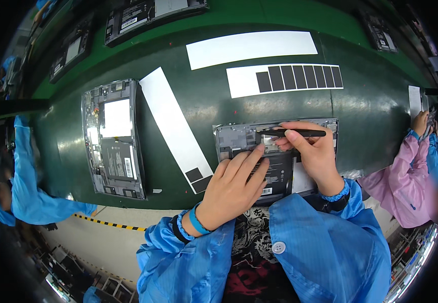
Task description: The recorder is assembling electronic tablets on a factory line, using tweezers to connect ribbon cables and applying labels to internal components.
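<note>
In front of me lies an opened device chassis (224, 139), grey, with a black battery (278, 174) and inner parts showing. My right hand (312, 154) pinches black tweezers (300, 133) held nearly level over the chassis. Their tip points left, over the upper middle of its inner parts; whether it touches anything is too small to tell. My left hand (236, 187) rests on the chassis at its left, fingers stretched out and pointing up toward the tweezer tip. A blue band circles the left wrist.
Left of me lies another opened chassis (110, 141). A white strip (173, 121) with two black pads slants beside it. Farther off are a white sheet (241, 83) with a row of black pads and a blank white strip (252, 49). Co-workers' sleeves (406, 166) show at both sides.
</note>
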### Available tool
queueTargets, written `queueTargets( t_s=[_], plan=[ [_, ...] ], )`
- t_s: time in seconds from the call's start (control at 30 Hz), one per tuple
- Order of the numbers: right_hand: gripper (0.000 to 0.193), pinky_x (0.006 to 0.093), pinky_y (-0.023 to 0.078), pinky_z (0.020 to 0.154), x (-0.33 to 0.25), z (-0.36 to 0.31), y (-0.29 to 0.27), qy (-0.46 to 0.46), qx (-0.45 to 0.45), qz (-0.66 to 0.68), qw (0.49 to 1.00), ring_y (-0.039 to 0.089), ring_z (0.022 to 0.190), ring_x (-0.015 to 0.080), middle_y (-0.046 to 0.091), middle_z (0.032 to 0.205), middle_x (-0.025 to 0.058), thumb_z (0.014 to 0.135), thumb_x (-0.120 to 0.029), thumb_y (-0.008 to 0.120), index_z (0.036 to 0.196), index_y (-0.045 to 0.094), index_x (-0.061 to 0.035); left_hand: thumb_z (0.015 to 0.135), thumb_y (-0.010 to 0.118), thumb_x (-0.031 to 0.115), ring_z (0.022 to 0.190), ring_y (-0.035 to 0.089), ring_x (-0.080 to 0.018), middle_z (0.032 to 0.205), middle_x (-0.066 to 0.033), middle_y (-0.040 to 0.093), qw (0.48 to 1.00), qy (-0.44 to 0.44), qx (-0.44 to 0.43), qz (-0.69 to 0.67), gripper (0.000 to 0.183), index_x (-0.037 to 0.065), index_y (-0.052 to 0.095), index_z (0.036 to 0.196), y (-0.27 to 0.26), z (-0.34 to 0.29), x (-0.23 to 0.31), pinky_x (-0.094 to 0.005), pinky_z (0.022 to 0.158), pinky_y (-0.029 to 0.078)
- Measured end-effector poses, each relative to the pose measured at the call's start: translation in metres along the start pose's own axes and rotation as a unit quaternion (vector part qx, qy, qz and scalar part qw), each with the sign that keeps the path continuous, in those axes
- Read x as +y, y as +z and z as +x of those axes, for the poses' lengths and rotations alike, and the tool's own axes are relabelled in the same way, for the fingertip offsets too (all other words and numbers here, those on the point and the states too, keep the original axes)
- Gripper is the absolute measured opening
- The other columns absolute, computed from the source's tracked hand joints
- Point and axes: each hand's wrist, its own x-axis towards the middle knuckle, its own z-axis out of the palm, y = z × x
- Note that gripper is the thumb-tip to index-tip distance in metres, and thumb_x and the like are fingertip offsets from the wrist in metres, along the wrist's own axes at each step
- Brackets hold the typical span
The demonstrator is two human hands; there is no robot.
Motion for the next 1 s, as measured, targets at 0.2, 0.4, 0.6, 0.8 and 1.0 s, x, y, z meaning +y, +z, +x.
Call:
queueTargets(
  t_s=[0.2, 0.4, 0.6, 0.8, 1.0],
  plan=[
    [0.021, 0.0279, 0.057, 0.077, 0.000, -0.001, 0.000, -0.007, -0.006, -0.006, 1.000, 0.069, 0.087, 0.0197, 0.068, 0.100, 0.0153, 0.092, -0.005, 0.061, 0.110, 0.063, 0.0063, 0.075, 0.070, 0.032, 0.126, 0.041, -0.0300, 0.144, -0.0129, 0.042, 0.996, -0.004, -0.021, 0.092, 0.054, 0.016, 0.058, 0.124, 0.008, 0.001, 0.004, -0.0433, 0.094, 0.037],
    [0.022, 0.0288, 0.058, 0.072, 0.003, -0.006, 0.010, -0.048, 0.013, 0.042, 0.998, 0.068, 0.091, 0.0211, 0.066, 0.108, 0.0174, 0.093, -0.006, 0.059, 0.110, 0.063, 0.0064, 0.075, 0.069, 0.034, 0.127, 0.040, -0.0312, 0.144, -0.0151, 0.041, 0.998, -0.027, -0.001, 0.058, 0.050, 0.013, 0.058, 0.119, 0.003, 0.005, 0.007, -0.0461, 0.097, 0.033],
    [0.019, 0.0259, 0.054, 0.069, -0.006, -0.024, 0.036, -0.083, -0.019, -0.045, 0.995, 0.067, 0.083, 0.0174, 0.069, 0.100, 0.0137, 0.091, -0.010, 0.063, 0.105, 0.067, 0.0030, 0.074, 0.071, 0.010, 0.114, 0.056, -0.0310, 0.121, -0.0132, 0.061, 0.973, -0.120, 0.194, 0.023, 0.039, 0.003, 0.062, 0.111, -0.025, -0.055, -0.013, -0.0406, 0.091, 0.045],
    [0.018, 0.0263, 0.049, 0.049, 0.006, -0.018, 0.105, -0.174, -0.099, -0.248, 0.948, 0.065, 0.052, 0.0151, 0.068, 0.066, 0.0126, 0.085, -0.017, 0.070, 0.093, 0.071, -0.0004, 0.080, 0.068, 0.015, 0.124, 0.050, -0.0317, 0.131, -0.0113, 0.056, 0.963, -0.205, 0.132, 0.115, 0.047, 0.004, 0.058, 0.125, -0.005, -0.104, -0.027, -0.0446, 0.101, 0.038],
    [0.017, 0.0281, 0.048, 0.046, 0.010, -0.018, 0.120, -0.221, -0.076, -0.321, 0.918, 0.065, 0.049, 0.0180, 0.063, 0.056, 0.0130, 0.082, -0.019, 0.071, 0.086, 0.072, -0.0024, 0.082, 0.067, 0.018, 0.127, 0.048, -0.0306, 0.134, -0.0109, 0.054, 0.962, -0.200, 0.152, 0.108, 0.050, 0.005, 0.056, 0.129, -0.003, -0.106, -0.028, -0.0468, 0.104, 0.036]
  ],
)
